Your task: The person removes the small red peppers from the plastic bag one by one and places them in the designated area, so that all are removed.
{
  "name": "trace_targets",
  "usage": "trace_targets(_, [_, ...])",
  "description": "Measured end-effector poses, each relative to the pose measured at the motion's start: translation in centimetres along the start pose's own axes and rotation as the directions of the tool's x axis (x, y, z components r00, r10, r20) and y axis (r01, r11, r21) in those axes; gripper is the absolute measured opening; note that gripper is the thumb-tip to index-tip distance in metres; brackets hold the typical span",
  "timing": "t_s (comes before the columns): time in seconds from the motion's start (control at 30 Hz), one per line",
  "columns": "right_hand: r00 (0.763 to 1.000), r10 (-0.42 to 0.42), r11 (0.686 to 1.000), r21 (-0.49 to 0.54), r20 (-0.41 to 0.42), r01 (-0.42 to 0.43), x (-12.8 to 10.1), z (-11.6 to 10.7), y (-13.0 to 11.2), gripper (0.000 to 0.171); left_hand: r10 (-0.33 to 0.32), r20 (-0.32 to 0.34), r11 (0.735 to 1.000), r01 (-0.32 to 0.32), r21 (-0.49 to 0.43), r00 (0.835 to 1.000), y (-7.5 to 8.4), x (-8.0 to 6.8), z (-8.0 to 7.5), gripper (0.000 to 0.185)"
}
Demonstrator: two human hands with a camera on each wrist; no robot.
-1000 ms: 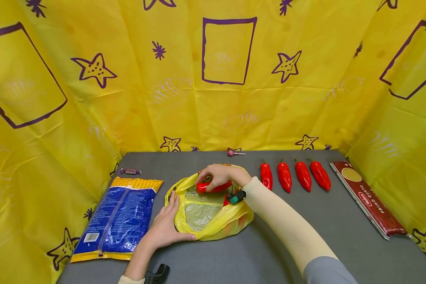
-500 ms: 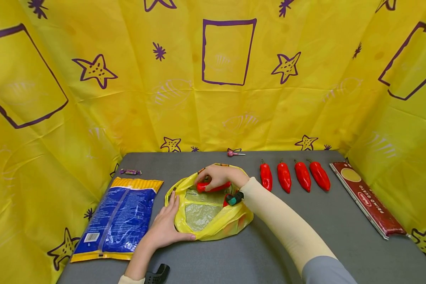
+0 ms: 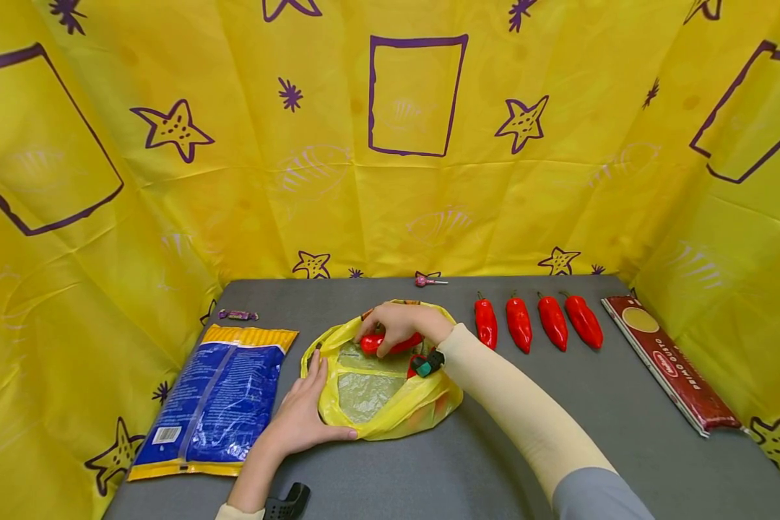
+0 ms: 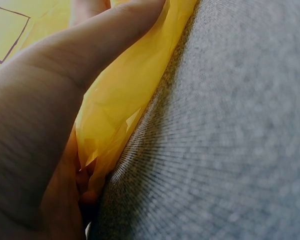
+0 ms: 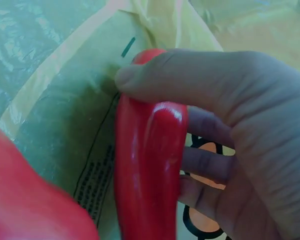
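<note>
Little has moved since before: the right hand (image 3: 396, 323) still grips a red pepper (image 3: 390, 344) inside the yellow bag (image 3: 390, 408) at frame centre, the left hand (image 3: 302, 422) pressing its rim with spread fingers.

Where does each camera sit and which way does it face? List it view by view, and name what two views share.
Head: worn on the head, facing forward and down at the grey table; both forearms, left hand and right hand show.
Left wrist: low at the table, facing along the left hand pressed on the yellow bag.
Right wrist: close above the right hand, whose grip holds a red pepper.
Shared: head and right wrist both show that pepper over the bag.
</note>
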State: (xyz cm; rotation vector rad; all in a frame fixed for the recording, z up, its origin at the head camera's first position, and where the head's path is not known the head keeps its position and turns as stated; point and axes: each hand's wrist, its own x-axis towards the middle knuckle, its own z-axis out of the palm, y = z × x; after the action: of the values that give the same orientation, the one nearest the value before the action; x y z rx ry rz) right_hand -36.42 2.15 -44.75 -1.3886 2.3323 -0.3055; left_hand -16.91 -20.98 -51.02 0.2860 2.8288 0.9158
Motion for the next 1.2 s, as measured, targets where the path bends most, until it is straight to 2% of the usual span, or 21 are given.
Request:
trace_targets(0.33, [0.999,-0.04,0.996,0.079,-0.032,0.043,-0.3,-1.3,-1.0,0.047,-0.017,0.008,1.0,0.017,-0.005,1.0,-0.2,0.2,0.2,0.15])
trace_targets(0.5, [0.998,-0.059,0.992,0.111,-0.01,0.06,-0.6,-2.0,-1.6,0.048,-0.012,0.008,1.0,0.012,-0.008,1.0,-0.1,0.1,0.2,0.149])
trace_targets(0.8, [0.999,-0.042,0.991,0.126,0.034,0.038,-1.4,-2.9,-2.3,0.047,-0.01,0.011,1.0,0.01,-0.006,1.0,-0.2,0.2,0.2,0.149])
trace_targets(1.07, [0.998,-0.062,0.987,0.148,-0.004,0.062,-2.7,-3.5,-2.2,0.046,-0.011,0.015,1.0,0.011,-0.001,1.0,-0.2,0.3,0.3,0.15])
trace_targets(1.2, [0.996,-0.071,0.986,0.144,-0.059,0.079,-3.4,-3.6,-2.1,0.048,-0.012,0.016,1.0,0.012,0.003,1.0,-0.2,0.4,0.3,0.15])
